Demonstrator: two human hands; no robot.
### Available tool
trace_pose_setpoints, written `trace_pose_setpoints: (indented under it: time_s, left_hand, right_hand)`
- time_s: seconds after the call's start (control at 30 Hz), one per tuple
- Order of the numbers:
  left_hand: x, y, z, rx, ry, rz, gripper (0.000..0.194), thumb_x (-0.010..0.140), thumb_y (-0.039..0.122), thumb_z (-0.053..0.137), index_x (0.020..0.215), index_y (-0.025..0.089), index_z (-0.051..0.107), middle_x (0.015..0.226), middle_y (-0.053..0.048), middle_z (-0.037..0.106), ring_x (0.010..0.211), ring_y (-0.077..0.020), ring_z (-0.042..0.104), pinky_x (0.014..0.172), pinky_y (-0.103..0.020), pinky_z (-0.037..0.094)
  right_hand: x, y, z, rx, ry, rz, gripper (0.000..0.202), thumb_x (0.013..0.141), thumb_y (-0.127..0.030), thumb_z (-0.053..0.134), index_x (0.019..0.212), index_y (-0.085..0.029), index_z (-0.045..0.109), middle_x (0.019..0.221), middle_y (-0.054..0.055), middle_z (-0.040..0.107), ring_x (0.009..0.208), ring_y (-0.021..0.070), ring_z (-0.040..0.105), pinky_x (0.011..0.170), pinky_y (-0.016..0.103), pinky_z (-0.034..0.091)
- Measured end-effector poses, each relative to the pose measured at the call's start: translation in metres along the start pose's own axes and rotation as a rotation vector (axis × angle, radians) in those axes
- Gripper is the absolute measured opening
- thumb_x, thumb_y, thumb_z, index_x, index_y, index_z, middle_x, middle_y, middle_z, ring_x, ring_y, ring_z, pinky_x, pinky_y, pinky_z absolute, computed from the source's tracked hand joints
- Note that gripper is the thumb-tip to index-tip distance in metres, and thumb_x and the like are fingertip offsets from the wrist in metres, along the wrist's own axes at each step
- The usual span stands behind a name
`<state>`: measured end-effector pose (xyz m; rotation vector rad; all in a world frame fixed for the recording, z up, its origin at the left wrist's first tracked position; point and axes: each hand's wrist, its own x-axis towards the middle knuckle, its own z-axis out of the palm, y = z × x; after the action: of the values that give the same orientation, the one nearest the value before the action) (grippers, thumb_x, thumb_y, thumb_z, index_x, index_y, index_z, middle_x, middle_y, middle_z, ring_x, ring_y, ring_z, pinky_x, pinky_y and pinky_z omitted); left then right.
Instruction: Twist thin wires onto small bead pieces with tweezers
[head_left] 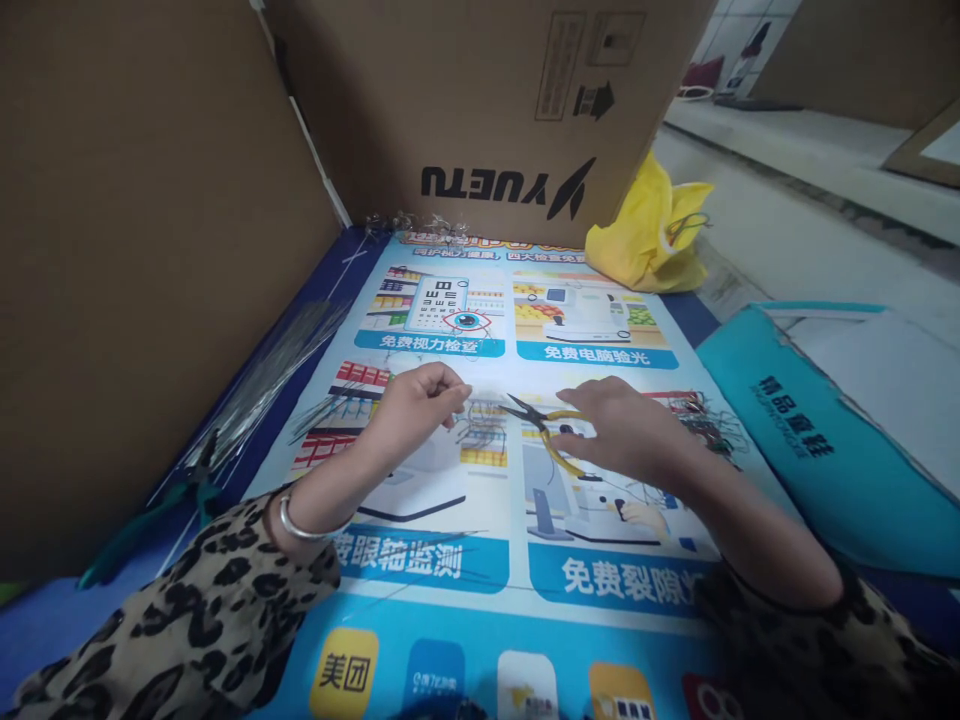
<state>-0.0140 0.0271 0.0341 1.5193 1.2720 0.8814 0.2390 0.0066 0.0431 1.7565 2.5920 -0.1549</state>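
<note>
My right hand grips a pair of pliers with yellow handles, their pointed jaws parted and aimed at my left hand. Thumb and fingertips pinched together, my left hand is just left of the jaws; whatever lies between the fingertips is too fine to make out. Below the gap between both hands, a small cluster of thin wires rests on the printed poster. More tangled wires lie beyond my right forearm.
Long straight wires lie at the left, near green-handled pliers. Cardboard panels rise behind and at the left. A yellow bag sits at the back right, a turquoise box at the right. Small clear pieces line the back.
</note>
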Motion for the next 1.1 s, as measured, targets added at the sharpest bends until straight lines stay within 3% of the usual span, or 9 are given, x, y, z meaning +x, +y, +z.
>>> trace_pose_setpoints:
  time_s: [0.1, 0.27, 0.67, 0.87, 1.1]
  left_hand:
    - [0.003, -0.006, 0.002, -0.007, -0.016, -0.054, 0.019, 0.073, 0.033, 0.061, 0.068, 0.016, 0.055, 0.060, 0.003, 0.058, 0.046, -0.0052, 0.050, 0.044, -0.016, 0.037]
    - [0.005, -0.012, 0.005, -0.031, -0.045, -0.078, 0.017, 0.072, 0.032, 0.061, 0.071, 0.016, 0.055, 0.060, 0.003, 0.057, 0.047, -0.0059, 0.051, 0.042, -0.016, 0.035]
    - [0.004, -0.012, 0.005, 0.020, -0.129, -0.079, 0.016, 0.074, 0.032, 0.059, 0.071, 0.016, 0.056, 0.062, 0.003, 0.059, 0.047, -0.0044, 0.051, 0.044, -0.015, 0.035]
    - [0.000, -0.010, 0.007, 0.094, -0.204, -0.032, 0.015, 0.075, 0.031, 0.057, 0.071, 0.017, 0.058, 0.059, 0.004, 0.057, 0.049, -0.0053, 0.052, 0.047, -0.017, 0.035]
    - [-0.016, -0.001, 0.019, 0.188, -0.362, 0.015, 0.013, 0.075, 0.027, 0.057, 0.072, 0.016, 0.062, 0.059, 0.004, 0.055, 0.055, -0.0063, 0.047, 0.053, -0.019, 0.036]
  right_hand:
    - [0.000, -0.003, 0.009, -0.120, -0.079, -0.059, 0.060, 0.075, -0.055, 0.050, 0.116, -0.013, 0.059, 0.107, 0.015, 0.062, 0.103, 0.0317, 0.050, 0.085, 0.042, 0.040]
    - [0.000, -0.020, 0.011, -0.218, -0.094, -0.039, 0.046, 0.080, -0.042, 0.046, 0.113, -0.013, 0.058, 0.100, 0.015, 0.060, 0.094, 0.0284, 0.053, 0.080, 0.038, 0.038]
    - [-0.004, -0.032, 0.019, -0.335, 0.023, -0.042, 0.032, 0.077, -0.022, 0.043, 0.104, -0.012, 0.058, 0.085, 0.014, 0.061, 0.078, 0.0254, 0.054, 0.066, 0.034, 0.030]
    - [-0.005, -0.032, 0.018, -0.342, 0.049, -0.063, 0.026, 0.074, -0.020, 0.044, 0.094, -0.013, 0.059, 0.081, 0.013, 0.062, 0.076, 0.0243, 0.053, 0.063, 0.033, 0.028]
    - [-0.005, -0.033, 0.016, -0.364, 0.016, -0.107, 0.030, 0.076, -0.024, 0.043, 0.099, -0.012, 0.058, 0.085, 0.013, 0.062, 0.078, 0.0251, 0.054, 0.066, 0.033, 0.031]
